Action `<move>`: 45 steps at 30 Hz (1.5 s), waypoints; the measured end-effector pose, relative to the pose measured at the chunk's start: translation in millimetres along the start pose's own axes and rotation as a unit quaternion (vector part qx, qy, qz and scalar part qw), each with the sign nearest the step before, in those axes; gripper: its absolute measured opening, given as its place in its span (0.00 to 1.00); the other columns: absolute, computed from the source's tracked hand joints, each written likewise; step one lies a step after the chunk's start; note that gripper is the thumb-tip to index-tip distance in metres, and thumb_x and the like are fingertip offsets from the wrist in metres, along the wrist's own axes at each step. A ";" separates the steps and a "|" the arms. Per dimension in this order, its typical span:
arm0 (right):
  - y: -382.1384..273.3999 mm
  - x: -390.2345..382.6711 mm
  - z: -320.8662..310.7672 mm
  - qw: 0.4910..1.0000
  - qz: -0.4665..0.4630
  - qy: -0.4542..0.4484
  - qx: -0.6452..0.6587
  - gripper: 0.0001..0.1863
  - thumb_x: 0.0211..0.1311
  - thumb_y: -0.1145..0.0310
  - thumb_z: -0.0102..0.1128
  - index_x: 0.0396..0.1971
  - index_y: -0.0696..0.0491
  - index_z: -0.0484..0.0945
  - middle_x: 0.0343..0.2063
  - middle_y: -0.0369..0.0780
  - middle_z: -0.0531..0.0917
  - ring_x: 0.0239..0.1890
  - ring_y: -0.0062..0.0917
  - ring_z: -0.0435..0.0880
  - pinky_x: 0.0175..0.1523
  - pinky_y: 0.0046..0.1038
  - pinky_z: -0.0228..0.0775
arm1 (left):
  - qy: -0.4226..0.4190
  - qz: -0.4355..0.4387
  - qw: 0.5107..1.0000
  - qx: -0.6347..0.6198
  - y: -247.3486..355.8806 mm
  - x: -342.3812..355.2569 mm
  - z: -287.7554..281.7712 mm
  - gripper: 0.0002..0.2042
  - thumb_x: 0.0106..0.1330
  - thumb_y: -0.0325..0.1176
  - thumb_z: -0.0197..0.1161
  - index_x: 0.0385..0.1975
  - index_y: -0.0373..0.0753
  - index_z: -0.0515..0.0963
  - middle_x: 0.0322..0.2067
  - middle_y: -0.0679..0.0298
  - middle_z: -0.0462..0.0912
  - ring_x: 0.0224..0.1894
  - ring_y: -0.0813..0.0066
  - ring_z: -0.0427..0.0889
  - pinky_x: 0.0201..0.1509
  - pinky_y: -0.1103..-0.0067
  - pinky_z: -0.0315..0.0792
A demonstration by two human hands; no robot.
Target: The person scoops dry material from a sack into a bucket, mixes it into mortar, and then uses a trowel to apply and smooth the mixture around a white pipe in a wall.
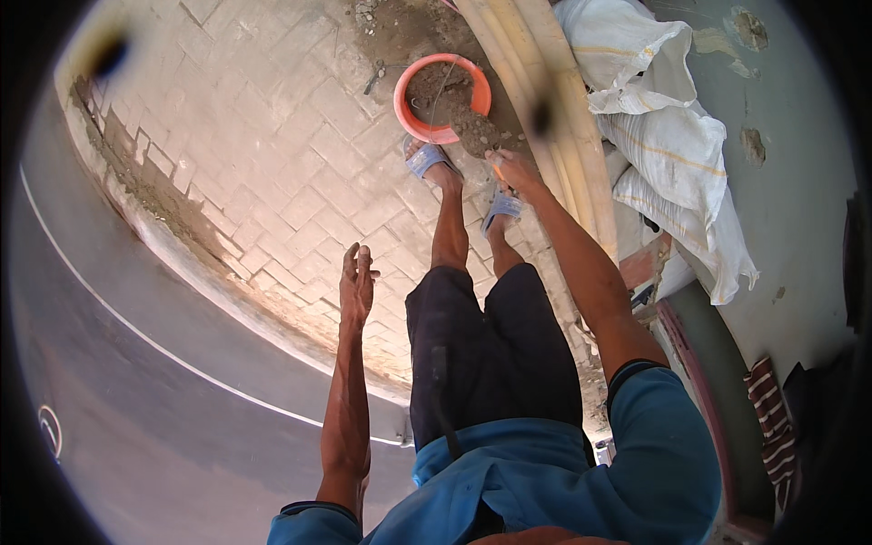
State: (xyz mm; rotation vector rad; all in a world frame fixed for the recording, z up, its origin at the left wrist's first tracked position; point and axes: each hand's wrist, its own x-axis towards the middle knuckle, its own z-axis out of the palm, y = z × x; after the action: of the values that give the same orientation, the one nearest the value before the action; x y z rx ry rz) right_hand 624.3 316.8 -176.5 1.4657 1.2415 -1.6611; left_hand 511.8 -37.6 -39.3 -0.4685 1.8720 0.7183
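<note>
My right hand [518, 173] grips the orange handle of a trowel [497, 164]. Its blade is covered by a heap of grey-brown dirt or wet mortar [473, 133] at the near right rim of an orange bucket [440, 136]. More of the same dark material lies inside the bucket, with a thin wire handle across its mouth. My left hand [357, 289] hangs in the air to the left of my legs, holding nothing, its fingers loosely bent and partly apart.
My feet in blue sandals [425, 161] stand just on the near side of the bucket, on paving blocks [309, 168]. To the right runs a yellowish curved ledge [554, 100], with white woven sacks [668, 159] beyond it. Loose soil [386, 32] lies behind the bucket; a road [173, 381] borders the left.
</note>
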 end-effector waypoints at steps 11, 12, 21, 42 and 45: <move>-47.1 -120.2 -54.0 0.990 -0.011 0.080 -0.115 0.16 0.70 0.61 0.55 0.43 0.60 0.79 0.20 0.43 0.79 0.15 0.27 0.78 0.19 0.31 0.67 | -0.029 0.071 0.994 -0.083 92.4 -15.2 77.3 0.37 0.75 0.62 0.50 0.72 0.36 0.63 0.53 0.47 0.79 0.47 0.64 0.82 0.52 0.69 0.76; -53.5 -163.7 -68.9 0.995 0.004 0.084 -0.058 0.16 0.71 0.60 0.55 0.43 0.59 0.79 0.20 0.40 0.77 0.13 0.24 0.75 0.17 0.30 0.65 | -0.034 0.095 0.990 -0.093 114.2 -14.6 91.4 0.37 0.76 0.62 0.50 0.72 0.36 0.63 0.55 0.46 0.78 0.49 0.63 0.82 0.53 0.69 0.76; -73.5 -259.9 -208.7 0.957 -0.022 0.274 -0.094 0.18 0.73 0.61 0.51 0.47 0.62 0.76 0.21 0.41 0.78 0.12 0.23 0.75 0.18 0.29 0.70 | 0.007 0.465 0.877 0.122 385.3 -27.1 272.2 0.58 0.56 0.70 0.68 0.75 0.29 0.52 0.62 0.37 0.64 0.65 0.39 0.71 0.65 0.57 0.71; -94.7 95.9 -326.1 0.826 -0.134 0.329 -0.438 0.13 0.64 0.69 0.55 0.39 0.60 0.86 0.40 0.54 0.88 0.44 0.49 0.89 0.49 0.44 0.82 | -0.067 0.456 0.886 0.059 465.7 13.0 339.8 0.33 0.76 0.63 0.47 0.38 0.32 0.80 0.20 0.54 0.74 0.26 0.62 0.74 0.36 0.67 0.71; -54.4 87.3 -323.9 0.742 -0.256 0.257 -0.564 0.14 0.67 0.65 0.54 0.35 0.61 0.84 0.33 0.55 0.87 0.38 0.45 0.90 0.44 0.44 0.82 | -0.083 0.446 0.889 0.063 472.6 7.4 335.4 0.30 0.77 0.59 0.47 0.40 0.32 0.79 0.23 0.49 0.76 0.27 0.55 0.76 0.37 0.64 0.72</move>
State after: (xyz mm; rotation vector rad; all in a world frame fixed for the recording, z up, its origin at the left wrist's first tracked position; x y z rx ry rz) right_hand 690.6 645.3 -232.7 0.7705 2.4922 -0.3654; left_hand 449.9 538.3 -18.3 0.5842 1.9109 1.1692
